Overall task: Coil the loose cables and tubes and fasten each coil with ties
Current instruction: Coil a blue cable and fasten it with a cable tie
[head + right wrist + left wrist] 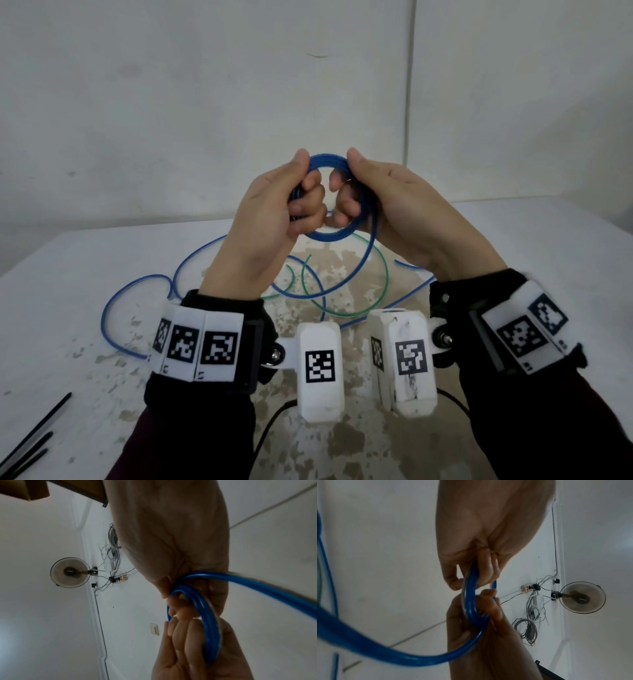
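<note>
I hold a small coil of blue tube (pixel 328 163) up above the table, between both hands. My left hand (pixel 291 192) grips the coil's left side with thumb on top and fingers curled through it. The right hand (pixel 356 192) grips the right side the same way. In the left wrist view the blue tube (pixel 471 601) runs through both fists; the right wrist view shows the stacked turns of the blue tube (pixel 205 615). The loose rest of the blue tube (pixel 363 267) hangs down and sprawls over the table. A thin green tube (pixel 382 260) lies looped beneath it.
Black cable ties (pixel 37 435) lie at the table's near left corner. The white table (pixel 68 274) has a worn, patchy middle and meets a white wall at the back. A black cable (pixel 274 421) runs off the front edge between my arms.
</note>
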Action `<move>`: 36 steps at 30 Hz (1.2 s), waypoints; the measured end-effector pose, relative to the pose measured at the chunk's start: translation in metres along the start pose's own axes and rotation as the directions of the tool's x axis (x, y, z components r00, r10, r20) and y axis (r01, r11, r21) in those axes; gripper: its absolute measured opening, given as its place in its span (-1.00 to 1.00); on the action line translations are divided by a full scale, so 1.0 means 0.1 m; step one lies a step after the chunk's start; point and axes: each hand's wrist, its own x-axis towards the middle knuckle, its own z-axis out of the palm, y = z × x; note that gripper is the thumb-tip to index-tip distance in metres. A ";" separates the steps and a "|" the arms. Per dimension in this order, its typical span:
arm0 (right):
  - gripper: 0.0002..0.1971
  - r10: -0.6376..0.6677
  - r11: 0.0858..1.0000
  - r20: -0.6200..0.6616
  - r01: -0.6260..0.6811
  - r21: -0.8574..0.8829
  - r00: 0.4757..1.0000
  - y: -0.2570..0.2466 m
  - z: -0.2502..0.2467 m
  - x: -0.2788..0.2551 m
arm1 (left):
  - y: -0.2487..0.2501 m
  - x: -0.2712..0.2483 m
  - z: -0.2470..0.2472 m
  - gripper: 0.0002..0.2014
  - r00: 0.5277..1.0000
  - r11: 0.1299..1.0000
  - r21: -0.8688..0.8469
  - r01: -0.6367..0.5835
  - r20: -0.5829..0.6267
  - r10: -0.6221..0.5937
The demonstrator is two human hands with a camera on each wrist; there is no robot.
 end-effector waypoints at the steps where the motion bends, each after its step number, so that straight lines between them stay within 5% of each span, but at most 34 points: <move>1: -0.62 -0.002 1.000 -0.004 0.002 0.002 1.000 0.00 0.00 0.00 | -0.01 0.01 0.00 -0.61 1.000 1.000 -0.004 0.015 0.005 -0.015; 4: -0.62 0.007 0.997 -0.002 -0.007 -0.082 1.000 0.00 -0.01 -0.02 | -0.02 -0.01 -0.01 -0.62 0.993 0.991 0.097 0.087 0.067 -0.094; 11: -0.60 0.024 0.999 -0.037 -0.025 -0.039 0.999 0.03 -0.05 0.02 | -0.02 0.00 -0.04 -0.64 1.000 1.000 0.027 0.001 0.020 -0.002; 18: -0.63 -0.015 0.951 -0.037 0.003 -0.309 0.999 0.01 -0.14 -0.03 | -0.03 -0.05 -0.15 -0.76 0.993 0.955 0.297 0.003 0.115 -0.038; 27: -0.64 -0.024 0.928 -0.073 -0.005 -0.371 0.997 0.08 -0.07 -0.03 | -0.15 0.00 -0.08 -0.74 0.993 0.757 0.643 -0.117 0.075 0.090; 36: -0.60 -0.014 0.989 -0.041 0.008 -0.149 0.999 0.01 -0.05 -0.01 | -0.12 0.04 -0.04 -0.74 0.927 0.840 0.467 -0.275 -0.102 0.360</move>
